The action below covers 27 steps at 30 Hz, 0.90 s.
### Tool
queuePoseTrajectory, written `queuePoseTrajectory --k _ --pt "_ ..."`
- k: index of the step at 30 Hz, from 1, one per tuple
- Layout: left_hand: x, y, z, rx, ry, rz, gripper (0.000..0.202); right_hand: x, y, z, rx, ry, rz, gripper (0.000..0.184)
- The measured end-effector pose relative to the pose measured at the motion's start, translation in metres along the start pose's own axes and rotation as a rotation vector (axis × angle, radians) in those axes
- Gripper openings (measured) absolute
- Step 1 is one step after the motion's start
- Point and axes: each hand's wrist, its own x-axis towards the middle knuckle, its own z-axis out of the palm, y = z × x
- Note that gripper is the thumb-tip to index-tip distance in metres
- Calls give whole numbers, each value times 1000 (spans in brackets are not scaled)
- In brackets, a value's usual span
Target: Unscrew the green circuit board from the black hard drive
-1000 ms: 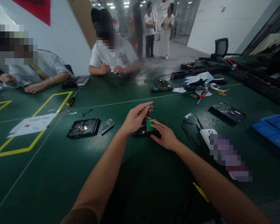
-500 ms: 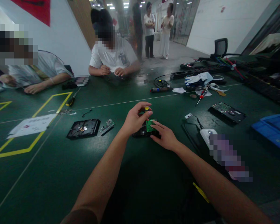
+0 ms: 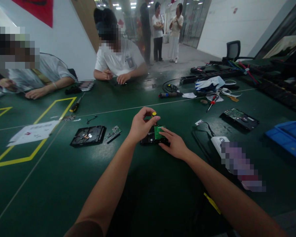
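My left hand is closed round a small yellow-handled screwdriver, held upright over a black hard drive with a green circuit board on top. My right hand lies on the drive's right side, its fingers pressing on the edge of the green board. The drive sits flat on the green table in front of me.
A second opened hard drive and a loose circuit board lie to the left, a third drive to the right. A blue tray, cables, tools and papers are scattered about. Two people sit across the table; others stand behind.
My left hand's fingers have curled down from an outstretched pose into a grip round the screwdriver's yellow top. The right hand and the drive have stayed put.
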Motion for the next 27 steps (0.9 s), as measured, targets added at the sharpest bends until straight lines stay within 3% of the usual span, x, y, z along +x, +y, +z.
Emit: queuePoseTrajectory --k 5,11,20,27 --pt "-1 -1 1 53 6 -24 31 -1 0 0 2 6 0 54" --pt "0 -4 -3 15 -59 16 26 0 1 1 -13 3 -5 53" --pt "0 -3 -4 -26 -154 28 39 0 2 1 -25 7 -26 52" --pt "0 -3 -5 153 -38 72 32 0 0 0 -23 -10 0 53"
